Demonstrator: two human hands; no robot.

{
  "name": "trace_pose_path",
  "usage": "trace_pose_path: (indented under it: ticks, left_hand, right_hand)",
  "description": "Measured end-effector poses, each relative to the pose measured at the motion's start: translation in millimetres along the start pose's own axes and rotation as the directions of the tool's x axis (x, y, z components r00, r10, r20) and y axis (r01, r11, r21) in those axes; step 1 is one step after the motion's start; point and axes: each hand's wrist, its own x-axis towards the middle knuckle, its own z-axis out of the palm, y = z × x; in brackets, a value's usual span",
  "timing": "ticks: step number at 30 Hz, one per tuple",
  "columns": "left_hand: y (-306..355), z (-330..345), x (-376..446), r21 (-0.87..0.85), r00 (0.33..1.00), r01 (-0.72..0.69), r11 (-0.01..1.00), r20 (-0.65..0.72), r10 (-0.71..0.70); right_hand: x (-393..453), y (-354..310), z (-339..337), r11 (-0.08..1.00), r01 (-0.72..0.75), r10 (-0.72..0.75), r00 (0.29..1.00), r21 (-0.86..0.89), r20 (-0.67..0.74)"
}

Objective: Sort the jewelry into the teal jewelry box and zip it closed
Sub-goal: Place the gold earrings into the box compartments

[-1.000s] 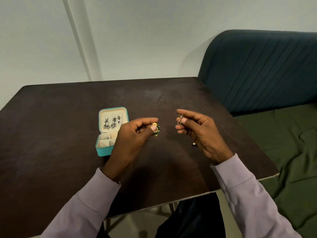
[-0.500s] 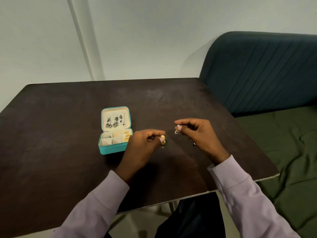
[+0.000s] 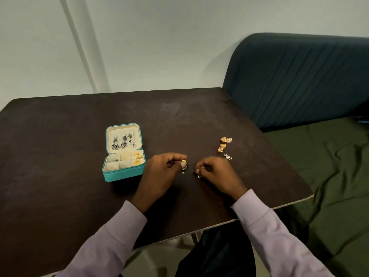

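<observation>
- Both hands were low over the dark table (image 3: 60, 156), close together but not touching, lilac sleeves (image 3: 111, 236) coming in from 6 o'clock.
- Left hand (image 3: 159, 172) had its fingers curled in, thumb and forefinger pinching a gold-and-green earring (image 3: 184, 166) at the fingertips.
- Right hand (image 3: 217, 172) was curled too, pinching a small silver triangle earring (image 3: 198, 174) that hung just below the fingers.
- Teal jewelry box (image 3: 123, 174) sat at about 9 o'clock from the left hand, just beside it, lid open and standing up. Silver drop earrings (image 3: 122, 142) hung in the lid, gold pieces (image 3: 137, 158) filled the right-hand compartments, and something small and silver sat in the back-left one.
- At 1 o'clock from the right hand, loose on the table: a silver piece (image 3: 228, 156) nearest, then two gold earrings (image 3: 224, 143) further back.
- Table's right edge ran past those, with a green cushion (image 3: 329, 176) and a blue padded backrest (image 3: 299, 76) beyond.
- Plenty of bare tabletop at 12 o'clock and far left.
</observation>
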Motion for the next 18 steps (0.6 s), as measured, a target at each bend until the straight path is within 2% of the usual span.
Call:
trace_pose_path:
  ticks: [2,5,8,11,16,18]
  left_hand:
    - [1,1,0,-0.021,1.000,0.001,1.000,0.000,-0.001]
    - [1,0,0,-0.032,1.000,0.007,0.999,0.005,-0.007]
    - [1,0,0,-0.024,1.000,0.004,1.000,-0.001,-0.004]
    - [2,2,1,-0.015,1.000,-0.002,1.000,-0.009,0.002]
    - [5,4,0,-0.010,1.000,-0.008,1.000,0.003,0.008]
    - [5,3,0,-0.003,1.000,-0.013,1.000,0.006,0.013]
  right_hand:
    - [2,5,-4,1.000,-0.001,-0.001,0.998,-0.027,-0.070]
    - [1,17,-23,0.996,-0.081,0.085,0.961,0.024,-0.263]
    - [-1,37,-43,0.982,-0.187,0.165,0.931,-0.035,-0.324]
    - [-2,49,-51,0.966,-0.213,0.172,0.951,-0.144,-0.257]
    - [-2,51,-51,0.947,-0.100,0.090,0.995,-0.305,-0.045]
    - [-3,49,-49,0.931,-0.067,0.065,0.998,-0.359,-0.019]
